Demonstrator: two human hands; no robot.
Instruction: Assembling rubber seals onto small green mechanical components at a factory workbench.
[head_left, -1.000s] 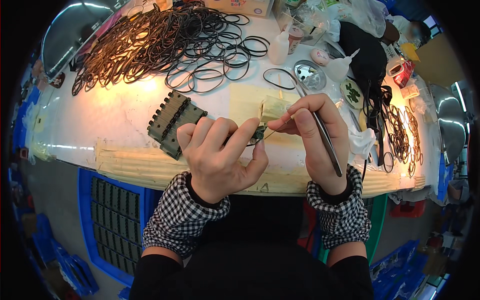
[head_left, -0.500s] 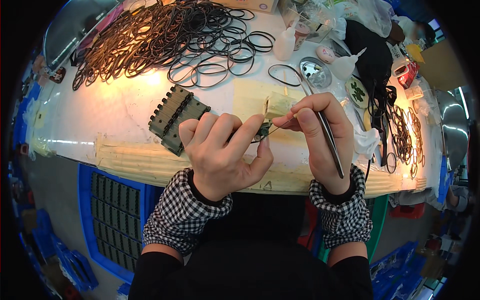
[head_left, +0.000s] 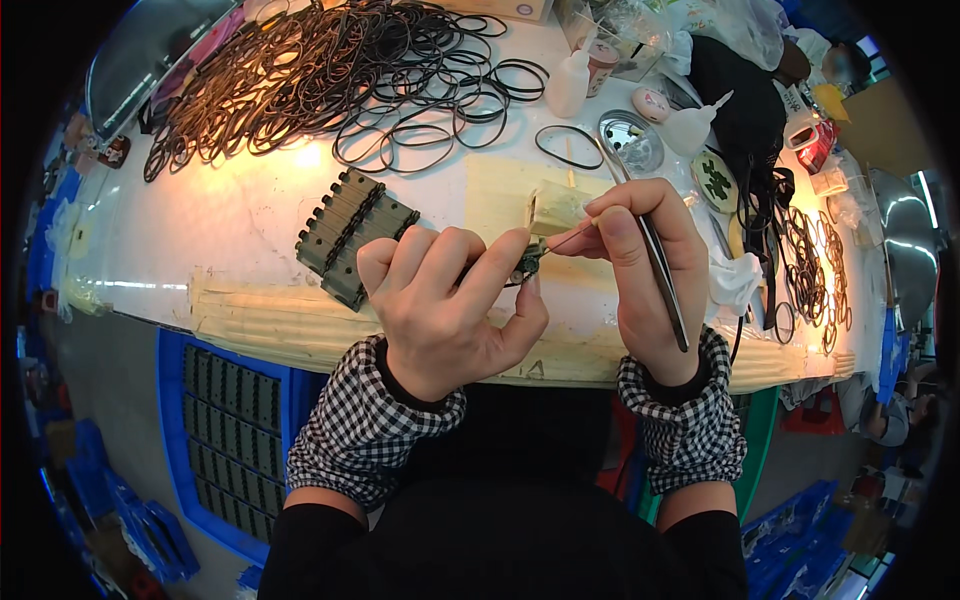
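My left hand (head_left: 440, 310) pinches a small dark green part (head_left: 527, 264) between thumb and index finger. Close on its right, my right hand (head_left: 655, 285) grips a thin needle-like rod (head_left: 572, 238) between thumb and fingertips, its tip at the part. Metal tweezers (head_left: 656, 250) also lie in the right hand, slanting across the palm with one end past the fingers. Just behind the part sits a block wrapped in yellowish tape (head_left: 557, 208). Beside my left hand is a row of joined olive-green pieces (head_left: 345, 235) with dark knobs.
A big tangle of black rubber loops (head_left: 330, 80) covers the back left. A single loop (head_left: 568, 147), a metal dish (head_left: 632, 140), white squeeze bottles (head_left: 568, 88) and a dish of green bits (head_left: 712, 182) stand behind my right hand. Below the table's padded edge, a blue crate (head_left: 172, 430) holds green pieces.
The rod's tip has shifted slightly up and back against the small part. Both hands stay nearly in place, the right one moving only a little.
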